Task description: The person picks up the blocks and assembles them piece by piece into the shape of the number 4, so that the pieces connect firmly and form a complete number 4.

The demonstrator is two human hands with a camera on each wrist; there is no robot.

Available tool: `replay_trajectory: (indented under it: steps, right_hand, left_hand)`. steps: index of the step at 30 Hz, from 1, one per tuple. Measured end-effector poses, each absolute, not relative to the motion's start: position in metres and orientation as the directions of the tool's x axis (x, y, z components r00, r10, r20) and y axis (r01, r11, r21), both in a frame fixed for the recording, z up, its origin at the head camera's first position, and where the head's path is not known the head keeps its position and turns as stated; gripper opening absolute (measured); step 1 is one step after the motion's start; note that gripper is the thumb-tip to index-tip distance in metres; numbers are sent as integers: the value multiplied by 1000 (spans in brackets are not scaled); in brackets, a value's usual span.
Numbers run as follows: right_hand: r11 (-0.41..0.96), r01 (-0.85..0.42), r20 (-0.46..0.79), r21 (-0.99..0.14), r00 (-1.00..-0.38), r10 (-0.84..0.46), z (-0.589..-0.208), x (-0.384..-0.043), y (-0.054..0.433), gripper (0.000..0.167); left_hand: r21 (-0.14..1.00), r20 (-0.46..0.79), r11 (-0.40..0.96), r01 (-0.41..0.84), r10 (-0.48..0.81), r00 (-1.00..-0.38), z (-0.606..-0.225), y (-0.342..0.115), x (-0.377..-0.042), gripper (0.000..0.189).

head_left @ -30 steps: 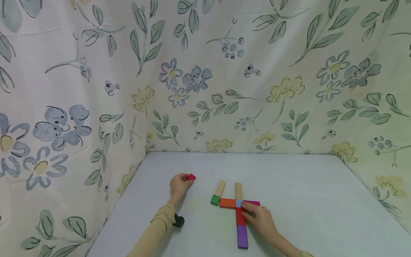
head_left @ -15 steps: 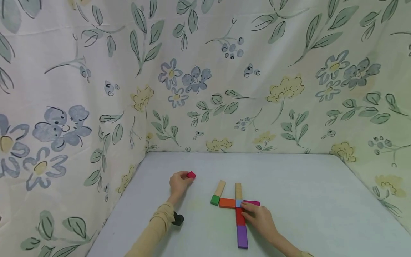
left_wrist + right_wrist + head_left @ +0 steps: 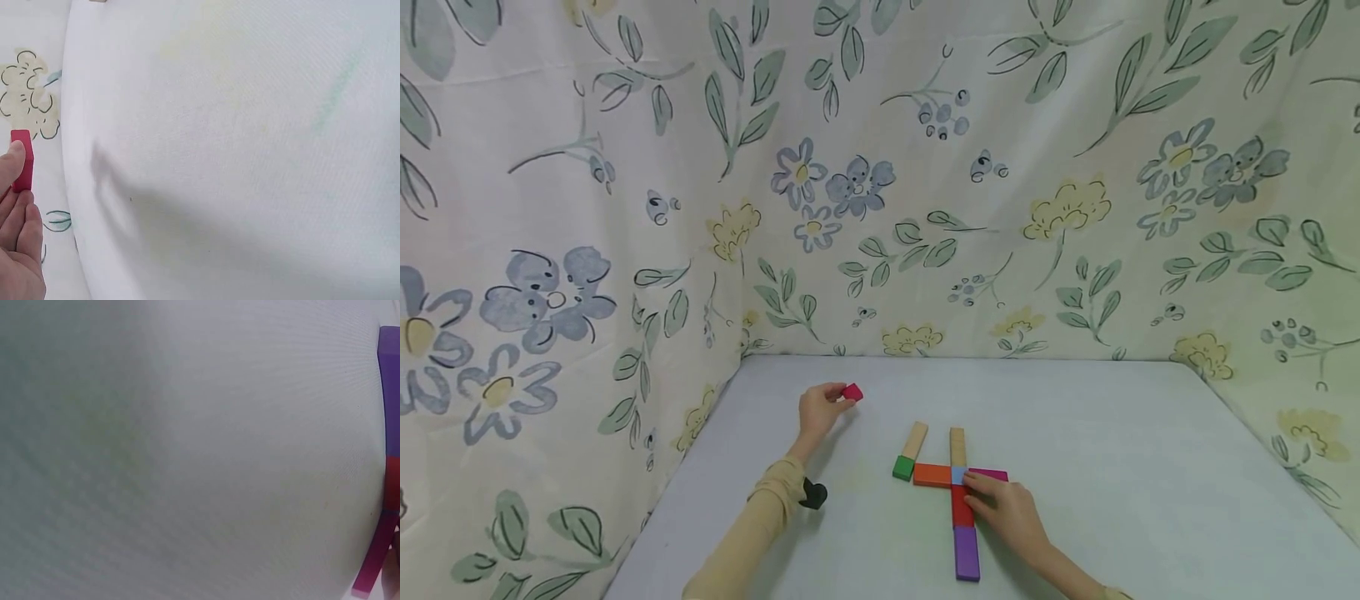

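My left hand (image 3: pixel 822 410) pinches a small crimson block (image 3: pixel 852 392) between thumb and fingertips, held up over the table's left side. In the left wrist view the thumb lies across the block's face. My right hand (image 3: pixel 1011 510) rests by a cross of flat blocks, its fingertips touching the light blue block (image 3: pixel 958 476) and the red block (image 3: pixel 961 507). A magenta block (image 3: pixel 988 475) lies just beyond the fingers, partly covered. Below the red one is a purple block (image 3: pixel 967 554); an orange block (image 3: pixel 932 476) extends left, and a natural wood block (image 3: pixel 957 446) points away.
Left of the cross, a green block (image 3: pixel 903 467) meets a slanted wood block (image 3: pixel 915 439). All lie on a white table (image 3: pixel 1112 433). A floral curtain (image 3: pixel 940 250) hangs behind and at the sides. A black wrist device (image 3: pixel 814 494) sits on the left wrist.
My left hand has moved farther back and slightly upward, carrying the crimson block, which has turned a little. The right hand and the blocks on the table have stayed put.
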State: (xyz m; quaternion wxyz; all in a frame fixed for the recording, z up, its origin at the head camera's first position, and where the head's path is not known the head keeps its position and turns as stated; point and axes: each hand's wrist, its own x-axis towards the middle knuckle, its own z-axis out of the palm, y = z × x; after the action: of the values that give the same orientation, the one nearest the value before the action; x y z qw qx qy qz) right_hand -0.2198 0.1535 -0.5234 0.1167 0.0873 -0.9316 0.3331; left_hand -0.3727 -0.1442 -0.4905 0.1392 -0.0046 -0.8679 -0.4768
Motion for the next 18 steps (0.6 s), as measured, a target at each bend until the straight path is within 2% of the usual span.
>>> replay_trajectory:
  steps: [7,13,18]
  right_hand:
    - [762,-260,281,-593,-954,-107,-523,-219,153,33]
    - [761,-219,247,-610,-966,-80,-522,-219,153,33]
    - [762,-219,250,-610,-965,-77,-522,-220,153,32]
  left_hand:
    - [814,260,559,161,-103,-960,-480,-145,-376,34]
    - [788,280,591,174,-93,-955,-478,-143,-377,33]
    - [802,244,572,172,-50,-969,-476,-134,-377,34]
